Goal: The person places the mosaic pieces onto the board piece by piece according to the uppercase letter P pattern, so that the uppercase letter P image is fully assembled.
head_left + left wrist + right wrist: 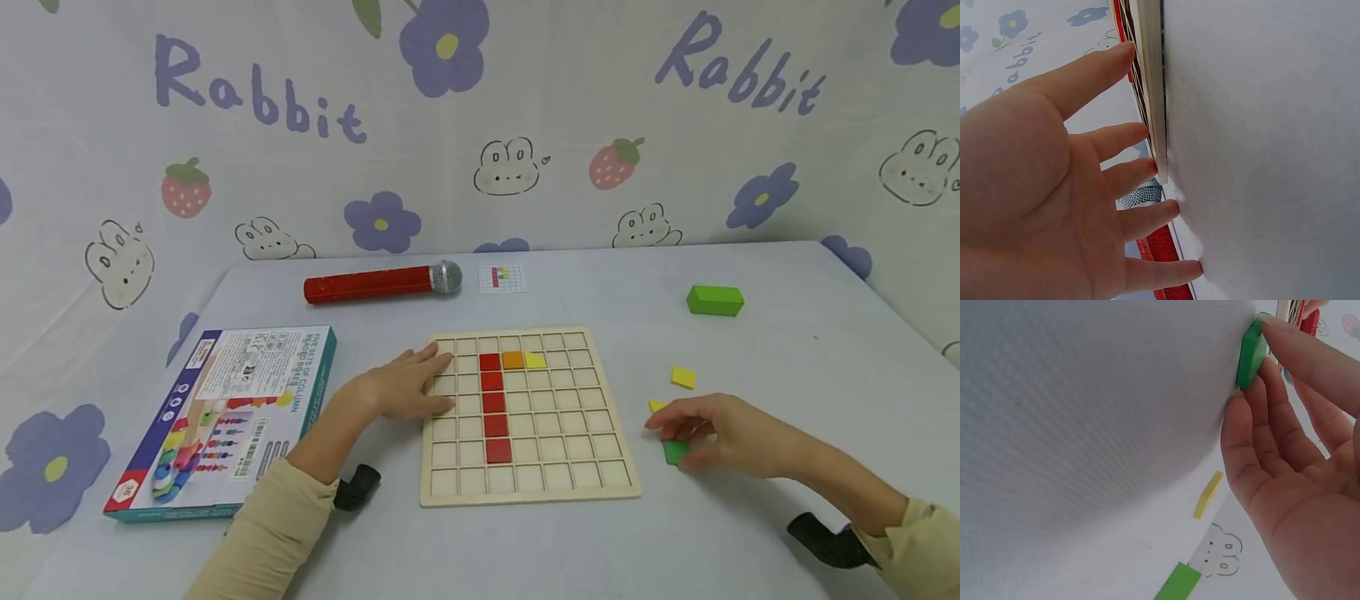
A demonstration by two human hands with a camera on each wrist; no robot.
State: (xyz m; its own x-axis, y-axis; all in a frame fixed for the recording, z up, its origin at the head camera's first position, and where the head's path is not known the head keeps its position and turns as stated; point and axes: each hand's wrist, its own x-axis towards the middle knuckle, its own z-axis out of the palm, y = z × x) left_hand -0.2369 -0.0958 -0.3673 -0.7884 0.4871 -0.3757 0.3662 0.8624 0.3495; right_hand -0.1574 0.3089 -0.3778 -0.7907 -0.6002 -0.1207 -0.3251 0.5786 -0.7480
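A wooden grid board (531, 497) lies flat on the table, with several red tiles (493, 402) in one column. Beside the top red tile are an orange tile (513, 360) and a yellow tile (536, 360). My left hand (401, 387) rests at the board's left edge, fingers straight and spread; in the left wrist view its fingertips touch the edge and the tabletop. To the right of the board, my right hand (723, 433) pinches a green tile (1252, 353) between thumb and fingers, low over the table. A loose yellow tile (657, 406) is partly hidden by its fingers.
Another yellow tile (683, 377) lies beyond my right hand, and a green block (715, 301) stands farther back. Behind the board are a red microphone (375, 284) and a small pattern card (502, 278). A flat toy box (240, 417) occupies the left side.
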